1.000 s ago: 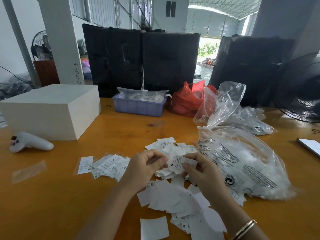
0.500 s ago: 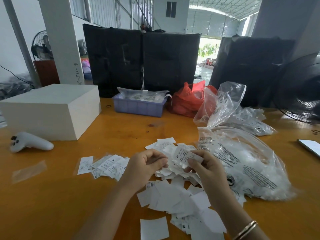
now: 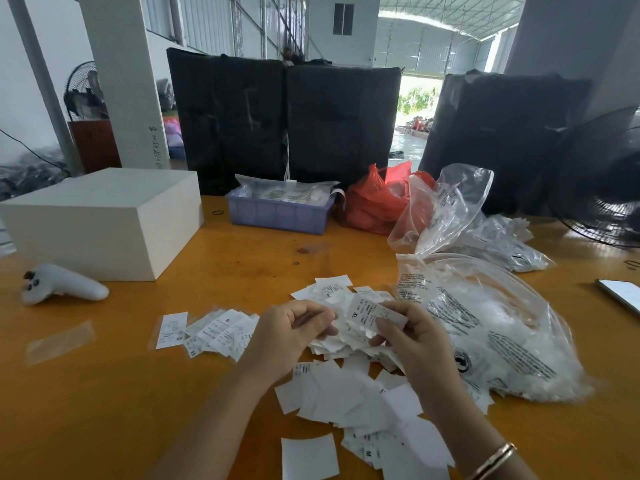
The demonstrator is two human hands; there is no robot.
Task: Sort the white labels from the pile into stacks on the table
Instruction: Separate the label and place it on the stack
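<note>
A loose pile of white labels [image 3: 341, 292] lies on the orange table [image 3: 104, 410] in front of me. My right hand [image 3: 412, 337] pinches a white label marked XL [image 3: 369, 313] just above that pile. Beside it, my left hand [image 3: 291, 332] has its fingers curled, and I cannot make out a label in them. A fanned stack of printed labels [image 3: 221, 329] sits left of my left hand, with a single label [image 3: 172, 330] beside it. More labels, mostly blank side up [image 3: 349, 396], spread under my wrists toward the near edge.
A clear plastic bag [image 3: 491, 327] full of white labels lies at the right. Behind it are more clear bags [image 3: 450, 206], a red bag [image 3: 374, 202] and a blue tray [image 3: 280, 213]. A white box [image 3: 104, 220] and a white controller [image 3: 62, 284] sit at the left. A phone [image 3: 623, 292] lies far right.
My right hand has lifted the label up and slightly right, off the pile, turning its printed side into view. My left hand has barely moved.
</note>
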